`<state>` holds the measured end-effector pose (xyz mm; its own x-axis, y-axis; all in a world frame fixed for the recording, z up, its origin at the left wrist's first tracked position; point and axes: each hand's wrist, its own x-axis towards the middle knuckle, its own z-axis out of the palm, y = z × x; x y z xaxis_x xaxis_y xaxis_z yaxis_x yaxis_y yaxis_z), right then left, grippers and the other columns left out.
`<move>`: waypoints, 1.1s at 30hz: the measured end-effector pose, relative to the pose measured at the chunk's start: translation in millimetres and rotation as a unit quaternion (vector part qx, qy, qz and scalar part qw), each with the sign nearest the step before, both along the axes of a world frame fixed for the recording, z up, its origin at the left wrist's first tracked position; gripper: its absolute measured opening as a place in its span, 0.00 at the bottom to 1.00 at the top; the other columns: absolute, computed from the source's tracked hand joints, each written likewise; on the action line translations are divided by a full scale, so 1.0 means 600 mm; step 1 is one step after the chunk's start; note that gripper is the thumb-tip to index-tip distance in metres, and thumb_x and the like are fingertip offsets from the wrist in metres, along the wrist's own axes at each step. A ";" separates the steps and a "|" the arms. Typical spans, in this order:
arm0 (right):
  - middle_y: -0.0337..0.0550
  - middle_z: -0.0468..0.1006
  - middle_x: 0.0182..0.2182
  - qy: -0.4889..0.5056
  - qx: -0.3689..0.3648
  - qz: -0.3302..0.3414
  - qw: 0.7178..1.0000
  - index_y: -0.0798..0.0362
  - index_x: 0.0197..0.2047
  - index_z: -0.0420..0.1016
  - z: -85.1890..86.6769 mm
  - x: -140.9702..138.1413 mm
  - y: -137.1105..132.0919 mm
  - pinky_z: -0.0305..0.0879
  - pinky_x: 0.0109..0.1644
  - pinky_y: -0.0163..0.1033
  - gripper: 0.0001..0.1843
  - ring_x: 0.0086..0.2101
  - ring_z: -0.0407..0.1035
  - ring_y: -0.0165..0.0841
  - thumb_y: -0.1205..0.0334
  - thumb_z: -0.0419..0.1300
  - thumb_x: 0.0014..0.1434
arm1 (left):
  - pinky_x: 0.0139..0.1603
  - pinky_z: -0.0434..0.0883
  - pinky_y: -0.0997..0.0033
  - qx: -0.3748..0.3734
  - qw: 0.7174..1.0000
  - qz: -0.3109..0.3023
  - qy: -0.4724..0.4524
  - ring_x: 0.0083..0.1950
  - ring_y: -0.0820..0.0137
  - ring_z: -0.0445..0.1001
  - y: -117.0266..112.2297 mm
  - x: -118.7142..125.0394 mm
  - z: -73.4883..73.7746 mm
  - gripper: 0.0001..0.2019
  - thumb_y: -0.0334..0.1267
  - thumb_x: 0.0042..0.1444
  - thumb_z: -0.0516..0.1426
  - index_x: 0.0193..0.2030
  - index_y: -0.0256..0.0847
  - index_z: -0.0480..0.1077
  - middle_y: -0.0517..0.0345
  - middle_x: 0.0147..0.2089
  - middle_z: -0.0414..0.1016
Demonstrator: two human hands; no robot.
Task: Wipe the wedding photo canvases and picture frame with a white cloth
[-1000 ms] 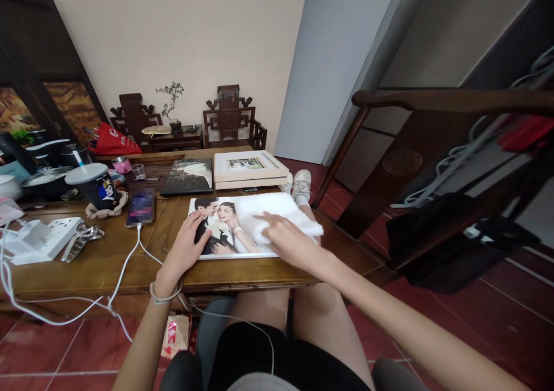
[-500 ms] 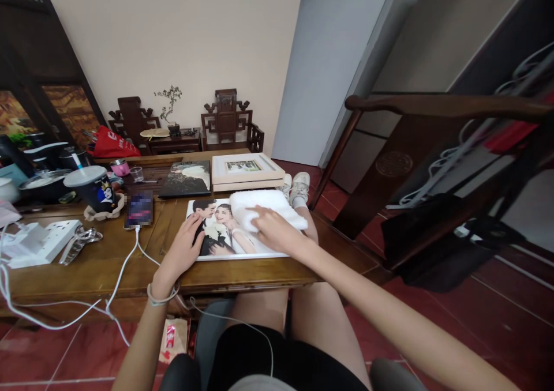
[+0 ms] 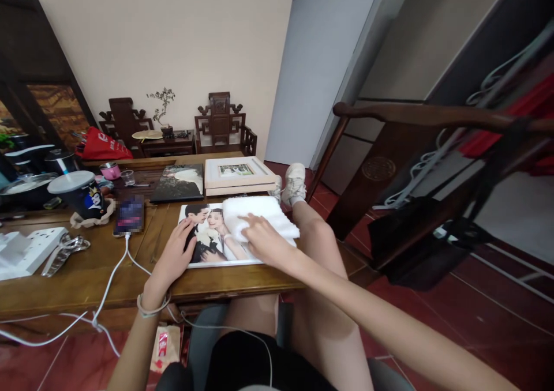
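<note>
A couple's photo panel with a white edge lies flat near the table's front edge. My left hand rests on its left side, fingers stretched out over the picture. Bunched on the right part of the panel is a folded white towel. My right hand presses on the towel, its index finger pointing left and the other fingers curled into the fabric. The towel covers the panel's right part.
Behind the panel lie a dark photo panel and stacked pale frames. To the left are a phone on a white cable, a lidded cup and a power strip. A wooden chair stands at the right.
The view has shifted slightly, and my right leg has swung outward to the right. Both hands keep nearly the same places on the panel and towel.
</note>
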<state>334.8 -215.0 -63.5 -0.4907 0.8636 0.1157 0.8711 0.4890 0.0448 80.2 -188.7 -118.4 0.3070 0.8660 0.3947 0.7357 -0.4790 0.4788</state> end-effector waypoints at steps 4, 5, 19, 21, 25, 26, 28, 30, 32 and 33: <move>0.61 0.63 0.63 0.014 -0.032 0.008 0.999 0.61 0.43 0.79 0.005 -0.007 -0.082 0.54 0.61 0.62 0.19 0.62 0.53 0.58 0.79 0.52 0.51 | 0.70 0.53 0.51 0.005 1.000 0.000 -0.010 0.70 0.61 0.55 0.000 0.000 -0.002 0.23 0.43 0.65 0.46 0.63 0.38 0.62 0.45 0.68 0.59; 0.60 0.62 0.63 0.016 -0.038 0.009 0.999 0.61 0.43 0.79 0.006 -0.007 -0.094 0.54 0.62 0.63 0.20 0.62 0.52 0.59 0.79 0.53 0.50 | 0.70 0.52 0.51 0.005 1.000 -0.001 -0.012 0.70 0.61 0.55 0.001 0.001 -0.002 0.23 0.43 0.65 0.46 0.63 0.38 0.62 0.45 0.68 0.59; 0.61 0.71 0.54 0.023 0.002 -0.021 1.000 0.62 0.46 0.76 0.007 -0.003 0.104 0.61 0.55 0.49 0.18 0.53 0.64 0.46 0.78 0.51 0.55 | 0.69 0.55 0.51 0.015 1.000 -0.017 0.001 0.70 0.60 0.55 0.000 -0.004 0.002 0.22 0.43 0.65 0.46 0.63 0.40 0.63 0.46 0.67 0.61; 0.62 0.71 0.54 0.028 0.004 -0.022 0.999 0.62 0.45 0.76 0.004 -0.002 0.113 0.60 0.55 0.50 0.18 0.54 0.64 0.47 0.77 0.51 0.55 | 0.70 0.55 0.51 0.012 1.000 -0.012 0.005 0.70 0.60 0.55 0.000 -0.004 0.003 0.22 0.43 0.65 0.45 0.62 0.38 0.63 0.45 0.68 0.60; 0.61 0.68 0.58 0.034 0.009 -0.015 0.999 0.63 0.43 0.77 -0.003 0.003 0.081 0.57 0.58 0.51 0.17 0.57 0.60 0.48 0.78 0.51 0.55 | 0.69 0.56 0.51 0.016 1.000 0.003 0.008 0.69 0.60 0.57 0.002 -0.004 0.001 0.22 0.43 0.65 0.46 0.61 0.37 0.64 0.44 0.67 0.62; 0.61 0.67 0.59 0.038 0.007 -0.013 0.999 0.63 0.42 0.77 -0.004 0.004 0.065 0.57 0.59 0.52 0.17 0.58 0.59 0.49 0.79 0.51 0.55 | 0.69 0.56 0.51 0.017 1.000 0.005 0.008 0.69 0.60 0.58 0.002 -0.004 0.000 0.22 0.43 0.64 0.46 0.61 0.38 0.64 0.45 0.67 0.62; 0.59 0.66 0.60 0.052 -0.003 -0.011 0.999 0.62 0.41 0.77 -0.002 0.008 0.028 0.55 0.61 0.53 0.17 0.60 0.57 0.50 0.80 0.50 0.53 | 0.69 0.55 0.50 0.016 1.000 0.006 0.006 0.69 0.59 0.58 0.002 -0.003 0.000 0.22 0.43 0.64 0.46 0.61 0.38 0.64 0.45 0.67 0.62; 0.58 0.65 0.61 0.070 -0.022 -0.011 0.997 0.62 0.39 0.77 -0.001 0.011 -0.015 0.53 0.63 0.56 0.19 0.62 0.54 0.52 0.82 0.50 0.51 | 0.69 0.55 0.50 0.010 1.000 0.008 0.003 0.69 0.59 0.57 0.001 -0.002 0.001 0.22 0.43 0.64 0.46 0.62 0.38 0.64 0.45 0.67 0.62; 0.57 0.65 0.62 0.084 -0.036 -0.010 0.996 0.61 0.38 0.77 -0.001 0.014 -0.059 0.51 0.64 0.59 0.20 0.63 0.52 0.53 0.82 0.49 0.50 | 0.69 0.55 0.50 0.008 1.000 0.008 -0.003 0.69 0.60 0.57 -0.001 -0.002 0.001 0.22 0.43 0.65 0.46 0.61 0.39 0.65 0.45 0.66 0.62; 0.56 0.65 0.62 0.090 -0.038 -0.007 0.995 0.60 0.38 0.77 -0.003 0.016 -0.081 0.51 0.64 0.60 0.20 0.64 0.51 0.53 0.82 0.49 0.50 | 0.69 0.55 0.51 0.009 1.000 0.008 -0.006 0.69 0.60 0.57 -0.001 -0.001 0.000 0.22 0.43 0.65 0.46 0.61 0.39 0.65 0.46 0.66 0.63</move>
